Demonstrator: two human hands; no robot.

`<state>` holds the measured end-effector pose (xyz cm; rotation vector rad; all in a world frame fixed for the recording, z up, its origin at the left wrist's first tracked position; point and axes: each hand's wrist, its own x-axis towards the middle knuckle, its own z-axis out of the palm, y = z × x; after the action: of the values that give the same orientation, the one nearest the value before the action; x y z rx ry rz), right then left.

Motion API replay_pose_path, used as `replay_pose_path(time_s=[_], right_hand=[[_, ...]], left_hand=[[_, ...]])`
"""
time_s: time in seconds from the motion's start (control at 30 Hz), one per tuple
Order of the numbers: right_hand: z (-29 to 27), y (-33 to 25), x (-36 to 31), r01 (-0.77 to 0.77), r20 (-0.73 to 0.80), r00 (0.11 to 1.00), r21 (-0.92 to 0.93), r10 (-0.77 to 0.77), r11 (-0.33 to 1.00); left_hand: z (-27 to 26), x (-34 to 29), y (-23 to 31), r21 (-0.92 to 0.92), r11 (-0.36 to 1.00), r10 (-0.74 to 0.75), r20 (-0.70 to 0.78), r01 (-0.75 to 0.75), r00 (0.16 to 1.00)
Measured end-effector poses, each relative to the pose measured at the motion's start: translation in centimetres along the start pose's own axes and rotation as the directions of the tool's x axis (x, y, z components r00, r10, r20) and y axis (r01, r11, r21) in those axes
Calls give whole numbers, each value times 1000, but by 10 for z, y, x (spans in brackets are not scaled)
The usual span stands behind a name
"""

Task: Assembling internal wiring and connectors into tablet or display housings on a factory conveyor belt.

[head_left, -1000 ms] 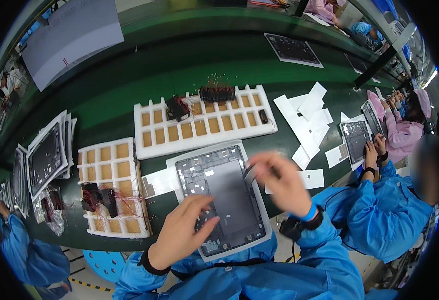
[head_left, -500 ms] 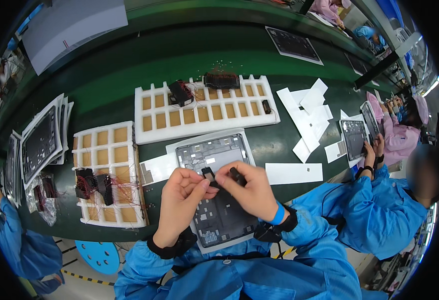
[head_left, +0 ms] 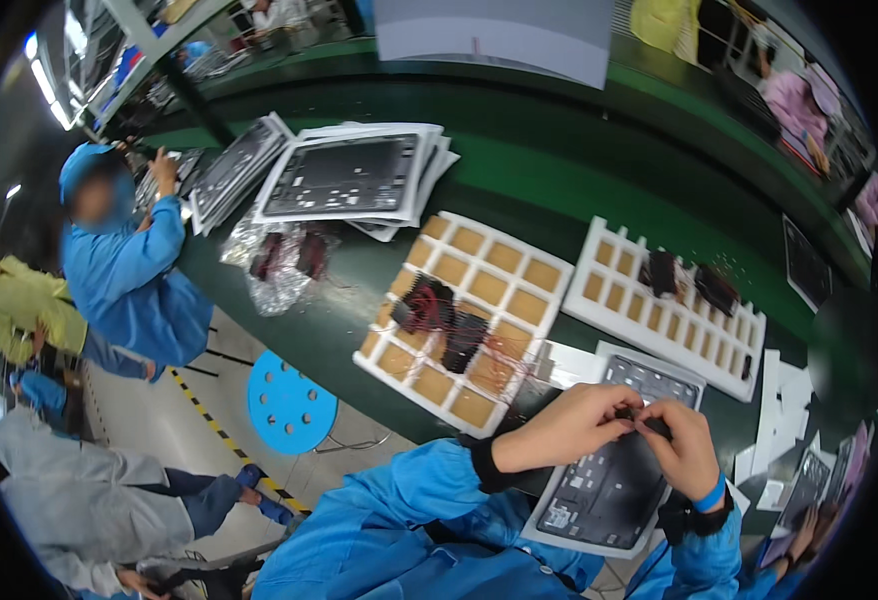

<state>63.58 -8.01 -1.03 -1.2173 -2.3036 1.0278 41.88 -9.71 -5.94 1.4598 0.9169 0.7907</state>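
My left fingers [head_left: 614,401], right fingers [head_left: 654,410] pinch small dark part [head_left: 625,412] above tablet housing [head_left: 607,487]; foam tray [head_left: 409,386] at its 10 o'clock.

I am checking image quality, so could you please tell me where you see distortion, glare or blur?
Head view: edges of the green bench bow, corners go black; head view, upper left: lamps glare; head view, left of centre: the clear plastic bag shows bright highlights; head view, lower right: the small dark piece between left hand and right hand is too unclear to identify.
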Motion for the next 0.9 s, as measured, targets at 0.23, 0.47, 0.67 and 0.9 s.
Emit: replay_pose_path(time_s=[0.23,0.47,0.67,0.9], right_hand=[[8,15,9,-167,-167,968,120,186,979],[6,41,35,134,-302,917,-383,-262,914],[22,69,35,225,-230,879,-574,-418,788],[24,63,36,260,-96,859,-765,-503,590]], left_hand=[[-1,1,2,-36,999,11,-194,-19,981],[-11,-4,4,907,400,222,42,-130,974],[13,3,4,940,324,111,77,-109,991],[8,3,6,935,339,67,92,-109,994]])
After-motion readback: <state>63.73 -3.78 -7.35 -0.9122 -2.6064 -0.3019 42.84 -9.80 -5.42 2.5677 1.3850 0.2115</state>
